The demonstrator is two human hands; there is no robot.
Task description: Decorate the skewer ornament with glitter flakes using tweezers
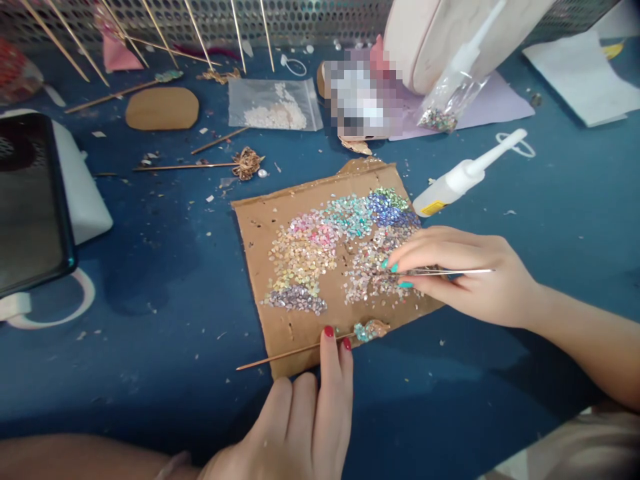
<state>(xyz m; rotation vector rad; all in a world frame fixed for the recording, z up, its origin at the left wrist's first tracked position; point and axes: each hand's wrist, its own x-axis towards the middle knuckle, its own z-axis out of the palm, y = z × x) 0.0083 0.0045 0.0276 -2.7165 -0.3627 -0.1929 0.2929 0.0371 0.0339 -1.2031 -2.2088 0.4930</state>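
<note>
My right hand (465,273) grips a pair of metal tweezers (465,271), its fingers closed around them. The tips point left into a patch of mixed pale and reddish sequin-like chips (367,267). My left hand (310,413) is at the near edge of a brown cardboard sheet (255,257). Its fingertips close on a thin hair stick (285,357), with the other fingers curled. The stick lies across the cardboard, its ornamented end, teal and copper-coloured (370,331), to the right. Yellow (300,260), pink, teal, blue, green and grey chips lie in separate patches.
A white glue bottle (445,190) lies right of the cardboard. Behind are a bag of white beads (277,110), another ornamented stick (245,165) and an oval brown card (163,109). A dark phone (35,200) is at left; several sticks lean against a perforated metal panel (320,23).
</note>
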